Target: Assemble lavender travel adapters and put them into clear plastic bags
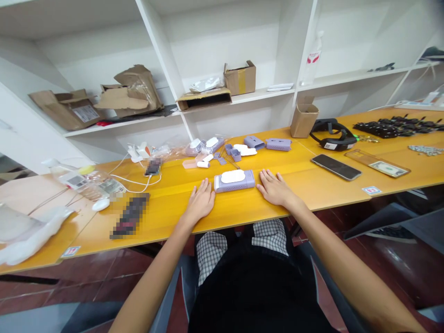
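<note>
- Because the lavender plastic case (236,186) lies between left hand (200,200) and right hand (274,188), it appears placed for equal reach
- Both palms down on counter (166,194), fingers extended, gripping nothing

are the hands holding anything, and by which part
Nothing is held: the left hand and right hand lie on the table, either side of the purple case.

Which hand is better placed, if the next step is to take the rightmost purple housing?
Probably the right hand: it rests flat, almost straight in front of that purple housing. The left hand is farther away, on the other side of the purple-and-white device.
</note>
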Available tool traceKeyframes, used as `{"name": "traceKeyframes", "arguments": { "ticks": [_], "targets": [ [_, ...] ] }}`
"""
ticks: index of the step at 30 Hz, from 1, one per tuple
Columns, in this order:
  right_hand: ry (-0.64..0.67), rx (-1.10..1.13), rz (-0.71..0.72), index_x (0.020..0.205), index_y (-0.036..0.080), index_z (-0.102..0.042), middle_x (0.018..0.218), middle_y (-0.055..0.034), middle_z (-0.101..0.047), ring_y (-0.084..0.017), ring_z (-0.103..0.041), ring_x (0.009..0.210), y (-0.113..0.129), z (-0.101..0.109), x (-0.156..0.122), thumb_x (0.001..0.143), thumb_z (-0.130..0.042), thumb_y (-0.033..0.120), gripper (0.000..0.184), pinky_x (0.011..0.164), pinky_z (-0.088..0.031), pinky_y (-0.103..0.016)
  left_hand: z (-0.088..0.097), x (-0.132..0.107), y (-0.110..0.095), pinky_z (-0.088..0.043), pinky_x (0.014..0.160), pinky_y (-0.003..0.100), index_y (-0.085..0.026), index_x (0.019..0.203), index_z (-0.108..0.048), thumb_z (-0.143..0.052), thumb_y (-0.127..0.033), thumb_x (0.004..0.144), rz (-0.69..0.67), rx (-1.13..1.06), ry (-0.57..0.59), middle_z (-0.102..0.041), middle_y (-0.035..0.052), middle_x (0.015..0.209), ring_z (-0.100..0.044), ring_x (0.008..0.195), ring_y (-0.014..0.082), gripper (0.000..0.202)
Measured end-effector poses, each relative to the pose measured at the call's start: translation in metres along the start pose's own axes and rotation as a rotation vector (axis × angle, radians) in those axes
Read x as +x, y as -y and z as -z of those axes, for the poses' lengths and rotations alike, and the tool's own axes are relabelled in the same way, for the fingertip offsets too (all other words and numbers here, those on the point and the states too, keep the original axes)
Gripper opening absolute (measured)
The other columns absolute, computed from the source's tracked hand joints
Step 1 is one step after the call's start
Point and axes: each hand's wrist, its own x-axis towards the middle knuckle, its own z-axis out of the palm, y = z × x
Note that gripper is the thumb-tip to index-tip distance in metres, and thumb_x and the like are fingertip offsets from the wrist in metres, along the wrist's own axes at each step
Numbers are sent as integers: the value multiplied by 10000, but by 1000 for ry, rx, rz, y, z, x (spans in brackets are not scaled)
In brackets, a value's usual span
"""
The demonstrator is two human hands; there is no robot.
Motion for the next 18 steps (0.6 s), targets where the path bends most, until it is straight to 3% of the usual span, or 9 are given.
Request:
{"name": "traceKeyframes", "arguments": {
  "ticks": [4, 9, 18],
  "targets": [
    [12, -16, 4, 1662, 94, -348, 1733, -194, -312, -375, -232, 1631, -3, -1, 0, 1071, -243, 515, 733, 1302, -165, -663, 0, -1, -1, -205, 1314, 604, -73, 1602, -407, -283, -339, 1068, -14, 6, 9, -281, 219, 1728, -248, 1635, 331, 610],
    [-20, -1, 13, 1659, 176, -376, 1718, -150, -370, -362, -261, 1624, -6, -6, 1, 1075, -262, 531, 694, 1303, -181, -655, -1, -1, -1, -189, 1317, 604, -75, 1604, -404, -289, -340, 1061, -4, -2, 10, -292, 223, 1723, -259, 1631, 334, 615],
    [23, -24, 6, 1652, 107, -378, 1737, -174, -309, -377, -230, 1631, -2, -2, 1, 1072, -246, 519, 724, 1298, -169, -674, -6, 0, 5, -155, 1324, 589, -118, 1618, -382, -286, -367, 1072, -11, -6, 15, -281, 203, 1734, -235, 1640, 310, 608]
  ]
}}
